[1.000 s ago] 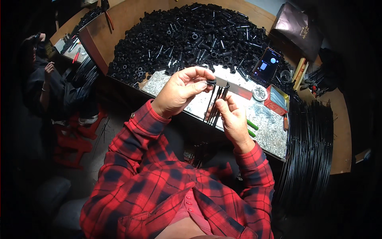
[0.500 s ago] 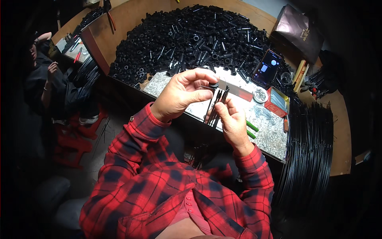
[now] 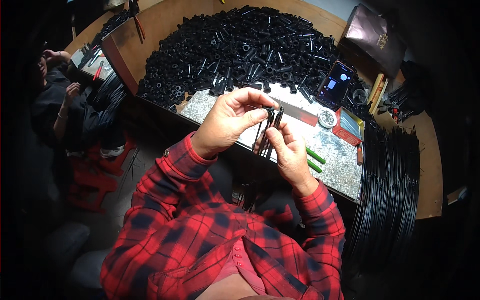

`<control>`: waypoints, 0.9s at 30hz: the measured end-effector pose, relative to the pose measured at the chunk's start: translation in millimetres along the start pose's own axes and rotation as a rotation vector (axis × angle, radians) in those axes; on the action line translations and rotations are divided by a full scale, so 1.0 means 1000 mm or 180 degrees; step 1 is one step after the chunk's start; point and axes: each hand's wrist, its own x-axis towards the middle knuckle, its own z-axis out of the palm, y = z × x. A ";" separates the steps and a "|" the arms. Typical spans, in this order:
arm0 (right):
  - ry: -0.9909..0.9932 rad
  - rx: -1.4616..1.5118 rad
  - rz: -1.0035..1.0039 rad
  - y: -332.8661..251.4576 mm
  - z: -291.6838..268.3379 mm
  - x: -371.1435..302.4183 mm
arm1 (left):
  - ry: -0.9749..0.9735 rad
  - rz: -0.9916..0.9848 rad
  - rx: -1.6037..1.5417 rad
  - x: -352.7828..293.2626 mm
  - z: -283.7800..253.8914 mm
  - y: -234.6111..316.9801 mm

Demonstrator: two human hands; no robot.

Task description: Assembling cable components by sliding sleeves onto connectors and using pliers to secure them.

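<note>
Above the near edge of a speckled grey tabletop [image 3: 336,175], two hands work close together. The right hand [image 3: 291,156] grips a small bunch of thin black rods [image 3: 270,135], thumb against fingers, the rods standing roughly upright in it. The left hand [image 3: 227,122] pinches a small black piece [image 3: 270,107] at the rods' upper ends; its fingers partly hide it.

Behind them, a broad heap of short black tubular parts [image 3: 240,47] covers the back of the surface, against a curved wooden wall [image 3: 165,17]. To the right of the heap's front, a lit phone [image 3: 336,84] leans near a round white tub [image 3: 327,118] of small shiny bits and a red box [image 3: 347,132]. Green tool handles [image 3: 315,157] lie just beside the right hand. Further right, a thick bundle of long black rods [image 3: 387,185] hangs over the edge.

The room around is dark. At left, another person [image 3: 52,107] in dark clothing is beside red plastic stools [image 3: 92,182] on a grey floor [image 3: 120,197].
</note>
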 end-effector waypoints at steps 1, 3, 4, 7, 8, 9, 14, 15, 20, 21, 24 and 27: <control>0.0003 0.0002 -0.0004 0.000 0.000 0.000 | -0.0003 -0.0028 -0.0016 0.000 0.000 0.000; -0.0044 0.0007 -0.0062 0.001 0.001 0.001 | -0.0011 -0.0059 -0.0027 -0.001 0.000 0.000; -0.0068 0.0011 -0.0090 0.001 0.001 0.001 | 0.0004 -0.0067 -0.0068 0.000 0.000 0.000; -0.0117 -0.0086 -0.0102 0.001 0.000 0.003 | 0.0023 -0.0092 -0.0148 -0.001 0.000 -0.003; -0.0142 -0.0137 -0.0104 0.001 0.000 0.003 | 0.0057 -0.0044 -0.0126 -0.001 -0.001 -0.004; -0.0136 -0.0132 -0.0107 0.001 0.001 0.003 | 0.0092 0.0003 -0.0105 -0.001 -0.002 -0.005; -0.0171 -0.0341 -0.0094 -0.001 0.001 0.006 | 0.0173 0.0010 0.0005 -0.001 -0.005 -0.007; -0.0222 -0.0399 -0.0085 -0.001 -0.001 0.006 | 0.0169 0.0006 0.0008 -0.001 -0.005 -0.006; -0.0349 -0.0403 -0.0105 -0.003 -0.001 0.003 | -0.0028 -0.0011 -0.0190 0.000 -0.007 -0.006; -0.0333 -0.0395 -0.0112 -0.003 -0.002 0.003 | -0.0074 0.0032 -0.0206 0.000 -0.007 -0.006; -0.0656 -0.0214 -0.0129 -0.004 -0.006 0.008 | -0.0159 0.0068 -0.0295 0.000 -0.008 -0.007; -0.0758 0.0004 -0.0002 0.003 -0.013 0.012 | -0.0218 0.0065 -0.0443 -0.001 -0.007 -0.008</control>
